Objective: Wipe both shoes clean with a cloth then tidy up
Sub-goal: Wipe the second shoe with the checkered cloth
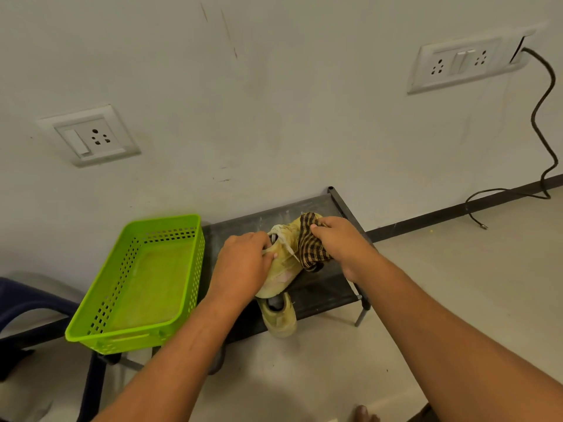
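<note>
Forearms [426, 330] reach fwd to rack [329, 287], on whose top L hand [243, 263] grips shoe [283, 269] at laces/collar while R hand [341, 242] pinches cloth [310, 245] bunched over toe half, shoe lying heel-near, toe far-R, so R hand's nearer toe; 2nd shoe [280, 318] pokes out under rack's front edge

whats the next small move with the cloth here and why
Probably slide the checked cloth down the held shoe toward its near end. The right hand grips the cloth against the shoe's far part, the left hand steadies it on the dark rack, and the near part looks uncovered. The second shoe lies below, no hand on it.
</note>
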